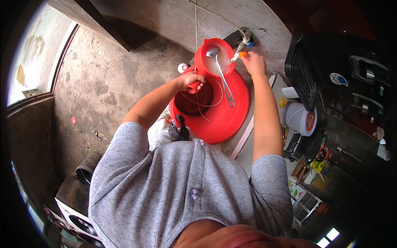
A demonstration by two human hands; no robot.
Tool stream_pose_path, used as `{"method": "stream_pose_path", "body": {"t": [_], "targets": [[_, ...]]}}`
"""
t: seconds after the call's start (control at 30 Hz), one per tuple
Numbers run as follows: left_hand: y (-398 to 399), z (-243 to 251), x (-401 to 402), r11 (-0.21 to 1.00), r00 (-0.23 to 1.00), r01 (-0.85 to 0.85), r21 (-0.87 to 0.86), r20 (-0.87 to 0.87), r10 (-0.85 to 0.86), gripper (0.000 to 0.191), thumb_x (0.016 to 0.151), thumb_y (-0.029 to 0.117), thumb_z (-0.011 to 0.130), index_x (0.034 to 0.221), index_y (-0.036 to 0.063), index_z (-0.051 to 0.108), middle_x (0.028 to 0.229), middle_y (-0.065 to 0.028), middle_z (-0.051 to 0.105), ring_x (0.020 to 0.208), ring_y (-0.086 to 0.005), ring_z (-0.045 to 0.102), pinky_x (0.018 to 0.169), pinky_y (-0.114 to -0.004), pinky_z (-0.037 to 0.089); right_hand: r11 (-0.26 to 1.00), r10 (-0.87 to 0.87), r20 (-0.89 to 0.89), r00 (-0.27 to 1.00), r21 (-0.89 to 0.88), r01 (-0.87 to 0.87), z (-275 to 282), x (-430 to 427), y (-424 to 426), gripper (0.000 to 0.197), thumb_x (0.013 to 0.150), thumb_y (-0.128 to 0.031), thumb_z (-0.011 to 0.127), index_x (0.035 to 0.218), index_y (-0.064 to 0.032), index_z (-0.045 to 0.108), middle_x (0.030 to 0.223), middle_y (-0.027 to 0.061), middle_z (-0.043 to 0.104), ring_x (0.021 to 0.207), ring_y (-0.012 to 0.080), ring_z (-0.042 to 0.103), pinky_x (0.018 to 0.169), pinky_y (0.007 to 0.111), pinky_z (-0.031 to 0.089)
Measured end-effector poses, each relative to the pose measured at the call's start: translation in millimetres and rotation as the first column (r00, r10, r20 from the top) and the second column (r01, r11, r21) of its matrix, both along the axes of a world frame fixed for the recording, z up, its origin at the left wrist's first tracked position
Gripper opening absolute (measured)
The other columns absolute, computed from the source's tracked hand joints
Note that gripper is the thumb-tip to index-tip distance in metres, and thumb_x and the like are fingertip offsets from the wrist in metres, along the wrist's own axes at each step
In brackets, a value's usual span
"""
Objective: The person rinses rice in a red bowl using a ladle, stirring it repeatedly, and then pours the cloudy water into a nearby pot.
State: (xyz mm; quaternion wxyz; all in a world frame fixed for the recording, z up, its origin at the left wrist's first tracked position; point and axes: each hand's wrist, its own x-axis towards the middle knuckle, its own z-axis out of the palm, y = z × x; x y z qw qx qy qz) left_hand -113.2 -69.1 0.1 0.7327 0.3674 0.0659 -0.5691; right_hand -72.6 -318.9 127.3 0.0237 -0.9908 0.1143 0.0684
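My left hand grips the handle of a red plastic water dipper. Cloudy liquid fills part of the dipper, and a metal ladle leans in it with its handle hanging over the near rim. At the dipper's right edge is the spout of a tap. The fingers of my right hand are on the tap's orange handle. Below the dipper stands a wide red plastic tub, with a thin hose looping over its dark inside.
A blue-handled valve sits on the wall pipe. To the right are a counter edge, a white lidded bucket, a black range hood and crowded kitchen items. A dark bucket stands on the concrete floor at lower left.
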Motion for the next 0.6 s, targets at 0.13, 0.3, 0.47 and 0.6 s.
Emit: {"method": "stream_pose_path", "body": {"t": [0.13,0.3,0.47,0.6], "targets": [[0,-1,2,1.0,1.0,0.018,0.003,0.011,-0.018,0.008,0.074,0.007,0.057,0.076,0.0047,0.05,0.062,-0.005,0.052,0.049,-0.0145,0.051,0.046,-0.025,0.044,0.955,-0.183,0.006,0.983,0.237,0.177,-24,4,-7,0.053,0.075,-0.036,0.065,0.116,-0.0045,0.051,0.079,0.0154,0.064,0.071,0.0253,0.064,0.063,0.036,0.05],[5,-3,3,0.999,0.999,0.047,0.016,0.018,-0.047,0.008,0.074,0.008,0.056,0.077,0.0053,0.049,0.062,-0.0039,0.052,0.048,-0.0131,0.051,0.045,-0.024,0.044,0.345,-0.597,-0.254,0.761,0.775,0.53,-36,-5,6,0.06,0.078,-0.042,0.064,0.119,-0.0016,0.045,0.067,0.0102,0.061,0.058,0.0144,0.061,0.049,0.025,0.048],[20,1,-9,0.998,0.996,0.064,0.009,0.06,-0.065,0.011,0.075,0.009,0.056,0.081,0.007,0.047,0.063,-0.0028,0.052,0.048,-0.0119,0.052,0.045,-0.024,0.044,0.272,-0.444,-0.367,0.817,0.814,0.513,-47,-66,10,0.048,0.077,-0.05,0.061,0.092,-0.0063,0.051,0.072,0.0058,0.059,0.054,0.0091,0.055,0.044,0.021,0.045],[38,12,-40,1.0,0.998,-0.012,0.005,0.057,0.012,0.016,0.073,0.006,0.057,0.084,0.0054,0.045,0.061,-0.0045,0.052,0.048,-0.0137,0.052,0.044,-0.025,0.045,0.846,-0.081,-0.24,0.967,0.497,0.194,-52,-152,68,0.078,0.067,-0.043,0.073,0.123,-0.0017,0.037,0.085,0.0152,0.06,0.08,0.0246,0.06,0.07,0.034,0.048]]}}
